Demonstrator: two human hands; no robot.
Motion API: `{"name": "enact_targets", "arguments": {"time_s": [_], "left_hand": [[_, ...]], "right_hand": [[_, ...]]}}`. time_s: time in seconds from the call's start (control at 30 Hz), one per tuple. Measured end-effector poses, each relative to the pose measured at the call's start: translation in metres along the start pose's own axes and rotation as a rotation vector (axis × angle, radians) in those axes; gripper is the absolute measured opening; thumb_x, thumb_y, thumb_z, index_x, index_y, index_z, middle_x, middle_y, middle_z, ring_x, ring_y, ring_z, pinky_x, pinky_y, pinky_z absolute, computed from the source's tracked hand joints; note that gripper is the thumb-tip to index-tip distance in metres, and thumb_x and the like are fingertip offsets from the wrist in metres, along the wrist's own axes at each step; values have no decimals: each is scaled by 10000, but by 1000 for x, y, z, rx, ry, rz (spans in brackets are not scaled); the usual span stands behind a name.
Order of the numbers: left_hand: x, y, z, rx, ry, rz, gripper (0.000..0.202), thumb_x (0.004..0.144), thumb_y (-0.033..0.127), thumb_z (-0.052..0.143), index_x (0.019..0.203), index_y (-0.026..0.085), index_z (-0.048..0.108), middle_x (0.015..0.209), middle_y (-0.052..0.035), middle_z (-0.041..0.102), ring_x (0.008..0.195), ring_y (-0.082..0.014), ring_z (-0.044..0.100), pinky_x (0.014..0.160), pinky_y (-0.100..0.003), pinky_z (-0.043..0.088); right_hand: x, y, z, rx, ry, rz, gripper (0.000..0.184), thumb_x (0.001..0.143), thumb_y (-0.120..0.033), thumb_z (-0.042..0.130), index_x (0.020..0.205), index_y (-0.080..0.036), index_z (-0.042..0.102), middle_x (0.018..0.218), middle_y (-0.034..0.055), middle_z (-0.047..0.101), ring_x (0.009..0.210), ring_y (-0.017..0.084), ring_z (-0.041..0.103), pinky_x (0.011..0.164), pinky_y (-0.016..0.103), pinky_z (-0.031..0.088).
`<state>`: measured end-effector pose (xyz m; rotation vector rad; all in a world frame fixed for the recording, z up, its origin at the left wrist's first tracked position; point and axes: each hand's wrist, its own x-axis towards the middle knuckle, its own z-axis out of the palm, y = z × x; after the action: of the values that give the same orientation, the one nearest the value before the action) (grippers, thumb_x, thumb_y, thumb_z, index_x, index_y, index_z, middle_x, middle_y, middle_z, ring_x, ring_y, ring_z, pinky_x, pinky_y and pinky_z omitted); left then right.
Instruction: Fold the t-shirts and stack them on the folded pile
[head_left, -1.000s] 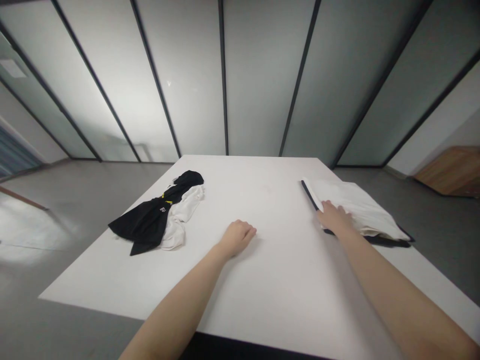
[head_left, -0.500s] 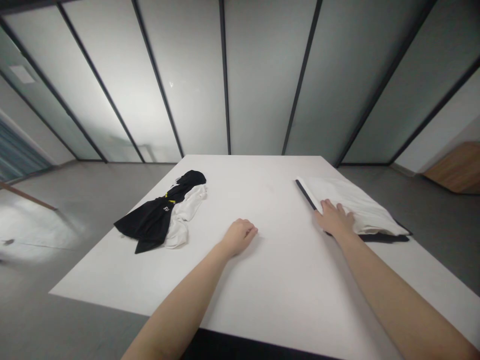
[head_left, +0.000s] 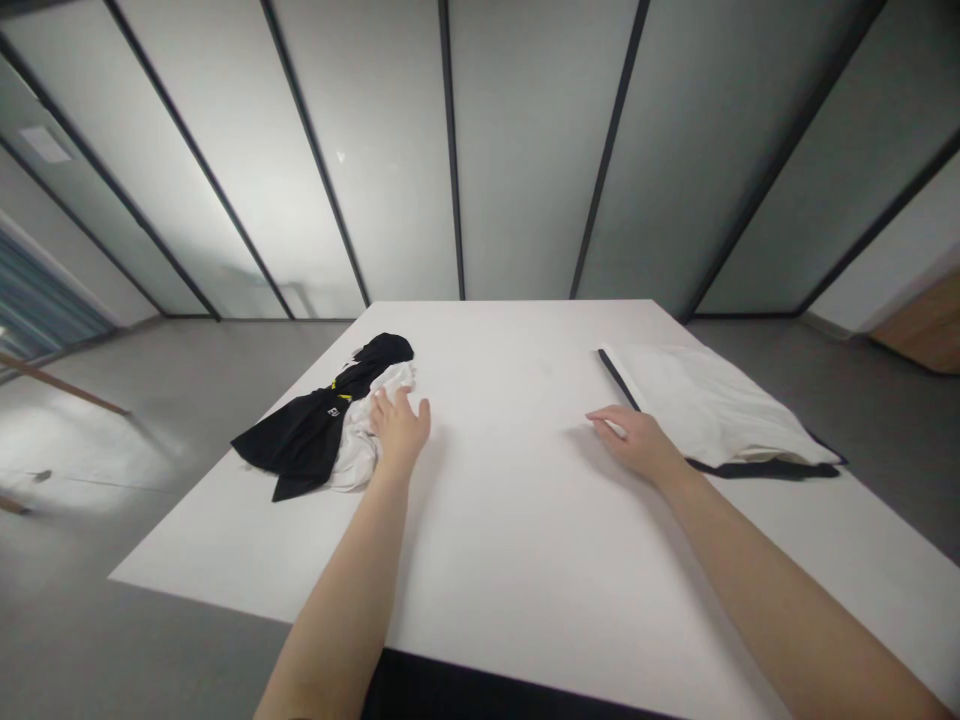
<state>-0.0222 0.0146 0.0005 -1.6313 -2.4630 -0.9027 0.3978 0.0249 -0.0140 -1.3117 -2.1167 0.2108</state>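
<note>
At the left of the table lies a crumpled black garment (head_left: 300, 440) with small yellow marks and white lettering. A crumpled white garment (head_left: 351, 450) lies along its right side. My left hand (head_left: 403, 428) is over the white garment's right edge with fingers spread; I cannot tell whether it touches the cloth. On the right side lies a flat, folded white garment (head_left: 705, 400), with black cloth (head_left: 772, 471) showing along its edges underneath. Just left of that pile my right hand (head_left: 634, 440) hovers over the table, holding nothing, thumb and fingers slightly apart.
Everything lies on a white table (head_left: 495, 560), whose far edge faces a frosted glass wall (head_left: 517, 150) with dark frames. Grey floor (head_left: 172, 400) shows on both sides. A wooden panel (head_left: 922, 320) stands at the far right.
My left hand has moved left from the table's middle to the white garment, and its fingers have spread. My right hand has come off the folded pile and shifted left.
</note>
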Motion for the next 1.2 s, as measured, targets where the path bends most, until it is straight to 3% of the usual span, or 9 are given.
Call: {"name": "enact_targets", "arguments": {"time_s": [0.1, 0.2, 0.37, 0.47, 0.53, 0.67, 0.83, 1.0, 1.2], "left_hand": [[14, -23, -11, 98, 24, -203, 637, 980, 456, 581, 1540, 162, 503, 1715, -296, 279, 1609, -488, 210, 1225, -677, 263], [20, -40, -14, 154, 7, -324, 730, 990, 469, 528, 1600, 85, 408, 1680, -340, 323, 1593, -480, 258, 1222, -660, 281], [23, -46, -15, 276, -126, -226, 585, 993, 451, 461, 1386, 63, 655, 1449, -305, 602, 1372, -451, 539, 1121, -588, 419], [28, -43, -20, 216, -224, -186, 599, 1041, 498, 351, 1266, 109, 746, 1326, -270, 690, 1259, -441, 621, 1044, -563, 483], [31, -43, -23, 160, -213, -211, 611, 1060, 491, 308, 1231, 130, 771, 1303, -253, 710, 1255, -430, 631, 1050, -556, 487], [32, -52, -22, 191, 29, -357, 599, 1038, 508, 376, 1329, 123, 730, 1606, -277, 486, 1519, -479, 394, 1191, -635, 347], [30, -64, -9, 218, -46, -455, 622, 971, 434, 494, 1434, 41, 627, 1679, -359, 323, 1603, -491, 247, 1259, -678, 195], [31, -62, -7, 181, 25, -460, 750, 976, 407, 461, 1565, -56, 433, 1693, -358, 296, 1617, -450, 237, 1295, -630, 181], [33, -47, -23, 31, 224, -367, 822, 1026, 429, 453, 1713, 83, 162, 1785, -252, 117, 1650, -416, 141, 1285, -658, 203]], "right_hand": [[2, -9, 6, 57, -69, -53, 322, 997, -390, 519, 1014, -246, 806, 1064, 88, 830, 1006, 288, 770, 974, 438, 598], [0, -6, 6, 83, -77, -27, 325, 1000, -395, 525, 1016, -245, 813, 1062, 87, 832, 992, 292, 771, 956, 443, 606], [-4, 6, 6, 106, -42, 21, 338, 997, -412, 540, 1050, -233, 821, 1072, 92, 833, 999, 297, 776, 924, 444, 620], [-5, 10, 9, 125, -50, 35, 335, 999, -416, 549, 1063, -237, 825, 1067, 84, 835, 959, 285, 779, 875, 426, 628], [-5, 11, 11, 136, -56, 38, 333, 998, -424, 556, 1069, -240, 825, 1052, 79, 836, 929, 275, 776, 842, 412, 628], [-5, 14, 13, 153, -64, 56, 327, 991, -426, 564, 1073, -244, 823, 1055, 71, 837, 938, 270, 771, 849, 408, 622], [-5, 15, 11, 161, -73, 64, 326, 996, -419, 556, 1073, -242, 820, 1063, 72, 836, 947, 278, 772, 896, 433, 619], [-5, 13, 10, 172, -51, 58, 309, 992, -413, 568, 1045, -249, 825, 1059, 72, 838, 978, 285, 783, 933, 438, 621], [-5, 13, 12, 162, -43, 60, 296, 994, -400, 576, 1054, -252, 825, 1052, 63, 838, 954, 274, 786, 920, 424, 621]]}}
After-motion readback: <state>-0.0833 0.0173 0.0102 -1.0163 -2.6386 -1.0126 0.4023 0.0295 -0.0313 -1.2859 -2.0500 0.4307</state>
